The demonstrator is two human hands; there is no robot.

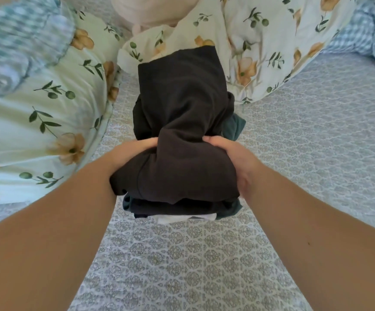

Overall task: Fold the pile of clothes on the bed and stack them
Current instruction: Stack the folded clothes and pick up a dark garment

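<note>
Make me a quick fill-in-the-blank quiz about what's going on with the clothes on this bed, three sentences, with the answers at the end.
1. Both hands, the left hand and the right hand, grip a dark garment whose colour is ____.
2. Under the dark garment, at the near edge of the stack, the lowest layer showing is ____ in colour.
3. The pillows beside the stack are printed with leaves and ____.

Missing words: black; white; flowers
</note>
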